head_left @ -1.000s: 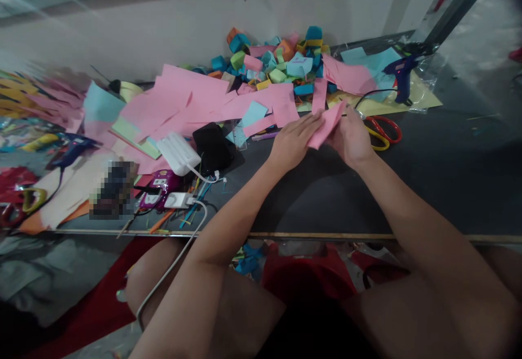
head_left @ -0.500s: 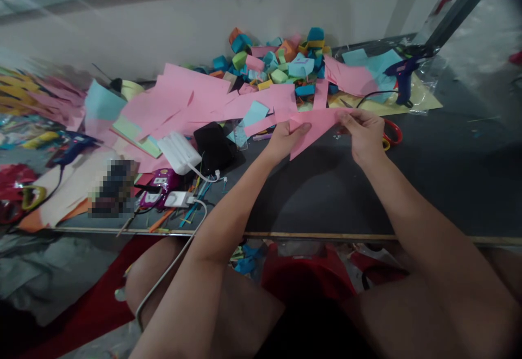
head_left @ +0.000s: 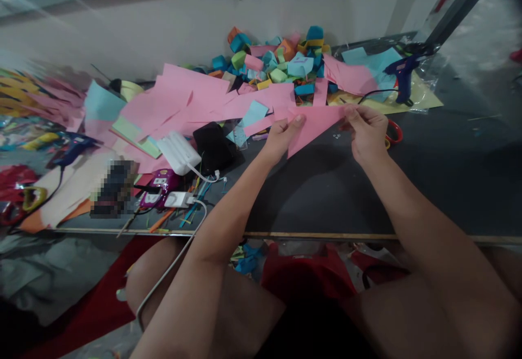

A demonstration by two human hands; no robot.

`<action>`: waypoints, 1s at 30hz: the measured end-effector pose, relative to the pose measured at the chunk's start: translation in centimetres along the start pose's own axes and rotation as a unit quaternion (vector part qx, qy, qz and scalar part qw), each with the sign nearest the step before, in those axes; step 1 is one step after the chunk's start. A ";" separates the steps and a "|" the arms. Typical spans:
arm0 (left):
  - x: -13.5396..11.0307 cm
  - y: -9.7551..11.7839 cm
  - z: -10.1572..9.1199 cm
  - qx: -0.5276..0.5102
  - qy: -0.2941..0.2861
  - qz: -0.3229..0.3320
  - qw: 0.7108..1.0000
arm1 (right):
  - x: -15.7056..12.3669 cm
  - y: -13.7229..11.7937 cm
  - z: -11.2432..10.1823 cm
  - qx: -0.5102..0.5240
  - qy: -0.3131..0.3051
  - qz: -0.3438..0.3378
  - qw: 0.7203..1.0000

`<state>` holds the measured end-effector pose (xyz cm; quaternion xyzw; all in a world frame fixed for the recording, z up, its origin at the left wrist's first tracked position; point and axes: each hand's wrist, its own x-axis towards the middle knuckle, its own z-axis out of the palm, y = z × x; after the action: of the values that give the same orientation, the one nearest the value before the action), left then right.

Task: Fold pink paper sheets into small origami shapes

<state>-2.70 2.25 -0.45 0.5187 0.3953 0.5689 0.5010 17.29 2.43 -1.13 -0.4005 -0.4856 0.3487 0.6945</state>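
Between my hands, a triangular piece of pink paper [head_left: 312, 126] is held up above the dark tabletop [head_left: 318, 196]. My left hand [head_left: 283, 137] pinches its left side, thumb lying on top. At the pointed right end, the fingertips of my right hand [head_left: 368, 130] are pressed together on the paper. Just behind my right hand lies a pair of scissors with red and yellow handles [head_left: 393, 132], partly hidden by it. Pink sheets [head_left: 196, 95] are spread to the left and behind the held piece.
Folded paper pieces [head_left: 265, 62] in several colours are heaped by the wall. A blue glue gun [head_left: 403, 79] stands back right, another glue gun [head_left: 73, 147] lies left. A white charger [head_left: 179, 152], a black pouch [head_left: 215, 146] and a purple power strip [head_left: 163, 185] with cables sit left of my arms.
My right hand has shifted slightly right along the pink paper, to its pointed end. My left thumb has moved a little, while the left hand stays nearly in place.
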 end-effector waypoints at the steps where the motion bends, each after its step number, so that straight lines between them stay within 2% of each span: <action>1: 0.0 0.3 0.1 0.000 0.000 0.009 1.000 | 0.0 0.0 0.0 -0.005 0.002 0.001 1.000; 8: 0.1 1.8 0.1 -0.007 0.026 0.041 0.999 | 0.1 -0.4 0.1 -0.009 0.011 0.022 1.000; 14: -0.5 1.8 0.5 -0.006 0.037 0.031 0.999 | -1.1 -0.5 1.2 -0.012 -0.052 0.063 0.997; 19: -1.1 2.0 1.2 -0.034 0.010 0.011 0.999 | -1.7 -0.7 1.8 -0.034 -0.027 0.059 0.997; 25: -1.0 1.9 1.3 -0.045 0.007 0.003 0.999 | -1.5 -0.7 1.4 -0.066 -0.019 0.048 0.996; 30: -1.1 1.9 1.3 -0.056 0.012 0.022 0.998 | -1.4 -0.3 1.3 -0.077 -0.022 0.039 0.996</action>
<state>-1.74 0.73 1.34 0.4918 0.3577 0.6068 0.5119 15.65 1.38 -1.17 -0.4638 -0.5102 0.3452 0.6366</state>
